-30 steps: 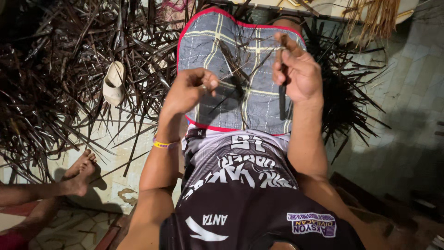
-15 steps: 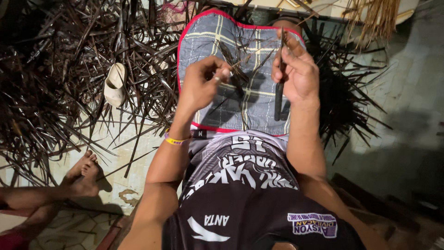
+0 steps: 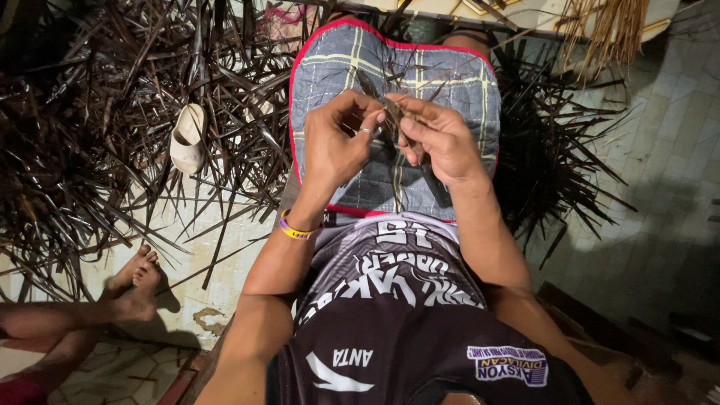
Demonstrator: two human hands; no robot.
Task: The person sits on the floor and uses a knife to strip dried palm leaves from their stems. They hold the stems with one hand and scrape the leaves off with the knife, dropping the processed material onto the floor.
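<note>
My left hand (image 3: 336, 146) and my right hand (image 3: 444, 139) meet over a grey plaid cloth (image 3: 465, 82) with a red border that lies across my lap. Between the fingertips of both hands is a thin dark leaf strip (image 3: 391, 112), and my left hand pinches it. My right hand is wrapped around a dark, knife-like tool (image 3: 435, 186), whose lower end sticks out below the palm. A ring shows on my left hand and a yellow band on that wrist. A few loose strips lie on the cloth.
Heaps of dark dried leaf strips (image 3: 90, 157) cover the floor on the left, with more on the right (image 3: 559, 161). A pale sandal (image 3: 187, 139) lies among them. Another person's bare feet (image 3: 135, 281) rest at lower left. A straw bundle (image 3: 607, 30) hangs at top right.
My left hand rose from the cloth's left side and came across to my right hand. My right hand lowered and tilted in, so both now pinch the strip together.
</note>
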